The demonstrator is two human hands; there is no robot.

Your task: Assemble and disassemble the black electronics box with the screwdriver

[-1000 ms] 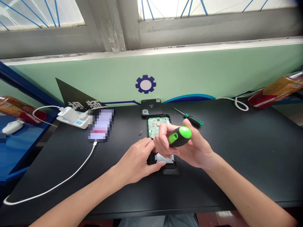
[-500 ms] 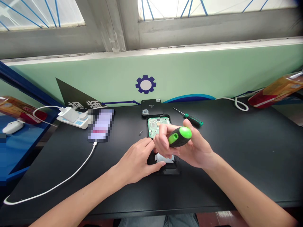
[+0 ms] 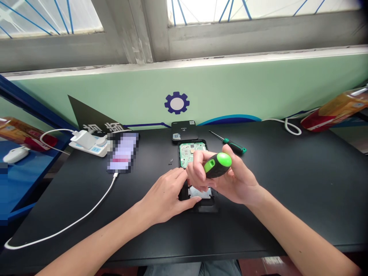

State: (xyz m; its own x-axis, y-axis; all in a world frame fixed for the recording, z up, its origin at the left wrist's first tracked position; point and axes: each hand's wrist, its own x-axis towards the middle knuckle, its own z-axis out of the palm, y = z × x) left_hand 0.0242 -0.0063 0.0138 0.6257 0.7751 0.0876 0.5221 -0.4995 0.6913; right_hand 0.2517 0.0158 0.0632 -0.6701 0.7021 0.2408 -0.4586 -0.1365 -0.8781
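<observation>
My right hand (image 3: 227, 174) is closed around the black and bright-green handle of a screwdriver (image 3: 217, 165), its butt end tilted toward me. The screwdriver's tip is hidden behind my fingers, above an opened black electronic device (image 3: 181, 155). A green circuit board (image 3: 187, 157) shows in the device's far part, and a silver metal plate (image 3: 200, 193) in its near part. My left hand (image 3: 169, 193) grips the device's left side, fingertips at its middle and thumb across the near end. Several tiny screws (image 3: 171, 161) lie left of the board.
Behind the device lies a flat black cover (image 3: 184, 131). A second screwdriver (image 3: 234, 146) with a green and black handle rests to the right. On the left are a phone (image 3: 123, 152), its white cable (image 3: 86, 218) and a power strip (image 3: 92, 143). The green wall (image 3: 218, 92) bounds the black desk.
The screwdriver handle has shifted very slightly to the left in my right hand. Both hands otherwise keep their places on and over the device.
</observation>
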